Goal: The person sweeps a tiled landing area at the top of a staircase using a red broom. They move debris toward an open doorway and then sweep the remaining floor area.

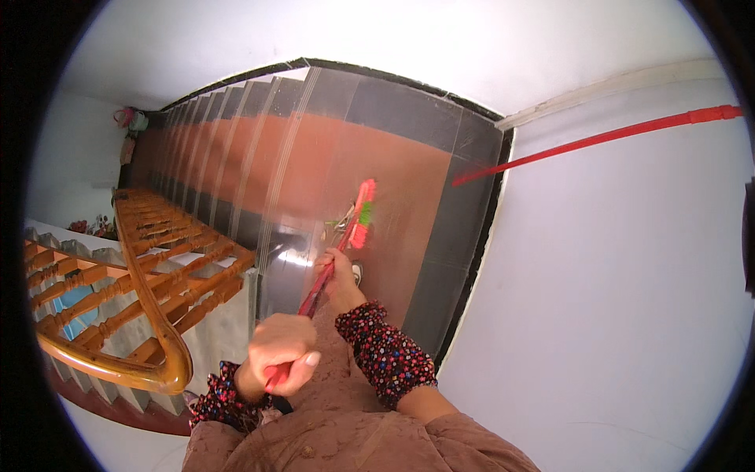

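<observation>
A broom with a red handle (pixel 312 298) slants away from me, low over the stair landing. My left hand (pixel 283 351) is closed around the top end of the handle. Further down the shaft, my right hand (pixel 337 272) grips it with the fingers wrapped round. The broom head (pixel 364 213) has pink-red bristles with a green band in the middle, and it is at the tiled floor (pixel 401 171). Just left of the bristles lies a small heap of debris (pixel 341 224), partly hidden by the handle; its pieces are too small to name.
Stairs (pixel 236 159) drop away on the left beside a wooden balustrade (pixel 144 295). At right, a red pole (pixel 590 141) leans across the white wall (pixel 590 283). Small baskets (pixel 131 120) hang at the far left wall. A shoe (pixel 357 272) shows by my right hand.
</observation>
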### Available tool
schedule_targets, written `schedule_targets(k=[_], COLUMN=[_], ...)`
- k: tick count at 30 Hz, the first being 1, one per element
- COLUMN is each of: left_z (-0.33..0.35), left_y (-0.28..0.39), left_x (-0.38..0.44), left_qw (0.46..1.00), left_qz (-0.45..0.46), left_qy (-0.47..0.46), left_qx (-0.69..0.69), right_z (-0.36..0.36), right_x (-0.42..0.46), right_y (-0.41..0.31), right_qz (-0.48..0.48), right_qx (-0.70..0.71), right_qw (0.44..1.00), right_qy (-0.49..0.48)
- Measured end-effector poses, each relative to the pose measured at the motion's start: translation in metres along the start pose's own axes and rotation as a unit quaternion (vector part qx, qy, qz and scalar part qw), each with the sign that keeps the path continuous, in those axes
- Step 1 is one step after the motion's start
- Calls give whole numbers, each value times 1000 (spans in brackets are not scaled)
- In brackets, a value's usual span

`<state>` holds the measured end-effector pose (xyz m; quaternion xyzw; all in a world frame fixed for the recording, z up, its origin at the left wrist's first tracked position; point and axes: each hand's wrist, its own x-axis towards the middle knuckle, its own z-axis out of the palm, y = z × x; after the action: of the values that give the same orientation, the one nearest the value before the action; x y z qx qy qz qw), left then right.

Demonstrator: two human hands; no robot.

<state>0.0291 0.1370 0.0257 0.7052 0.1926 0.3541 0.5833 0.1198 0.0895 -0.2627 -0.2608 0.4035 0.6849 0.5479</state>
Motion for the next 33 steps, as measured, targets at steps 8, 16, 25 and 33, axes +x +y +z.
schedule_targets(k=[8,16,25,33], left_z=[14,75,169,113], left_y=[38,-32,-217,-169], left_x=[35,182,397,405], left_qw=[976,991,989,971], left_qz=[145,72,-53,-143], left_qy=[112,112,-24,192], left_qx=[-114,-16,-138,24], right_z=[123,192,137,253], right_x=[-73,-49,29,96], right_y=[-48,-273,-578,-460], right_qz=[-81,-203,-252,-112], right_qx=[-90,-98,-12,-148], right_qw=[992,974,967,982], right_qy=[-37,-36,30,-27])
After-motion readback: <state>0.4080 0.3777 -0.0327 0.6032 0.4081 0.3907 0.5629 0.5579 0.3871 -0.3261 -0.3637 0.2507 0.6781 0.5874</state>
